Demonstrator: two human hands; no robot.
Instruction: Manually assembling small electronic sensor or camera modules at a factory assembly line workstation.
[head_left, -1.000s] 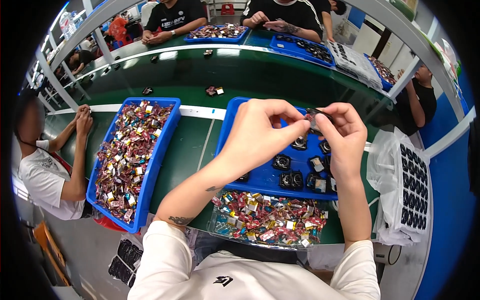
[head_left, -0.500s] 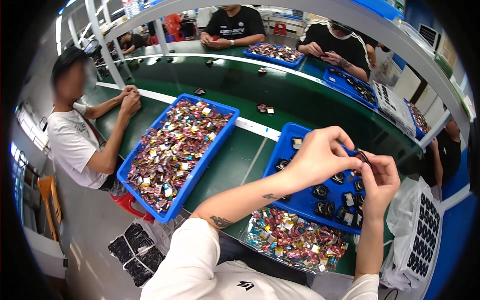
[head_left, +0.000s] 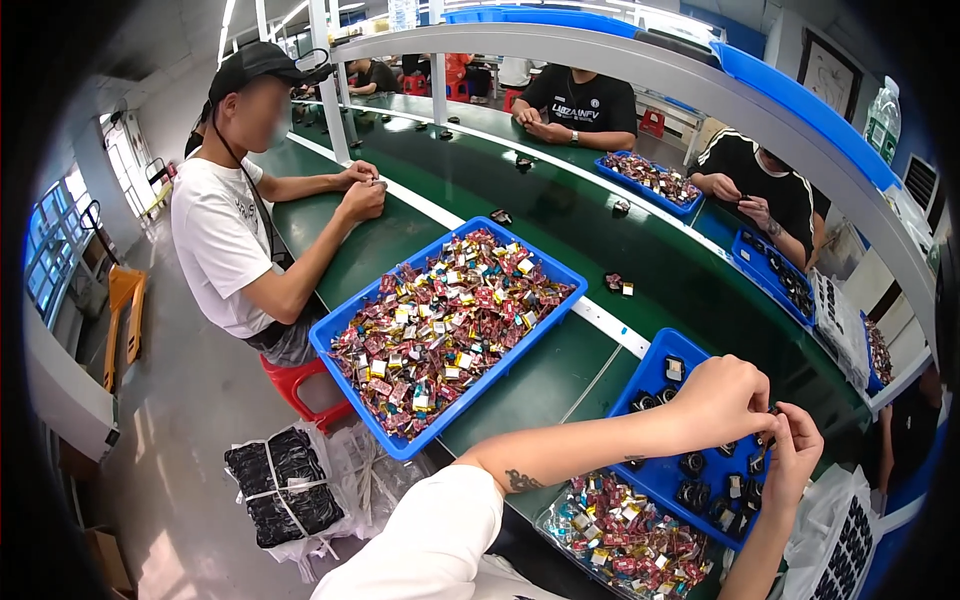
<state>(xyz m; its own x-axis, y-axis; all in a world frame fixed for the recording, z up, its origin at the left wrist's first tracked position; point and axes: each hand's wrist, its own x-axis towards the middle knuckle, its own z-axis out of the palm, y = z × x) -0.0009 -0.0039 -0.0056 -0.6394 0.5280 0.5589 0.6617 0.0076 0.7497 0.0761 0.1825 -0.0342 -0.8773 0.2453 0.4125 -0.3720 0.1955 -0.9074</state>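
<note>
Near right, over the bench: left hand [head_left: 725,402] and right hand [head_left: 797,450] brought together, fingertips closed on a small dark piece [head_left: 773,411]. Left thumb out of sight, so its exact hold is unclear. The piece sits above the small blue tray [head_left: 690,347], mostly covered by fingers; cannot tell whether it is complete.

In that tray: black cases [head_left: 692,464], spread loosely, some with a pale block showing on top. My reading: the batch is partly worked. Which cases are finished and which are not cannot be told; the forearm and hands cover part of the tray.

Much looks left to handle. Just nearer, a clear tray [head_left: 545,525] carries a heap of loose boards [head_left: 630,540], red with white, yellow and blue bits. Farther left, a large blue tray [head_left: 497,373] holds a far bigger heap of the same sort. At the right edge, a white tray [head_left: 850,555] of black parts in rows, loose plastic [head_left: 812,515] beside it.

On the green belt [head_left: 680,260], a few pieces apart from one another, the nearest a dark one with a white block [head_left: 618,284]. At left, a co-worker [head_left: 225,230] in a white shirt, hands together at the bench edge.
</note>
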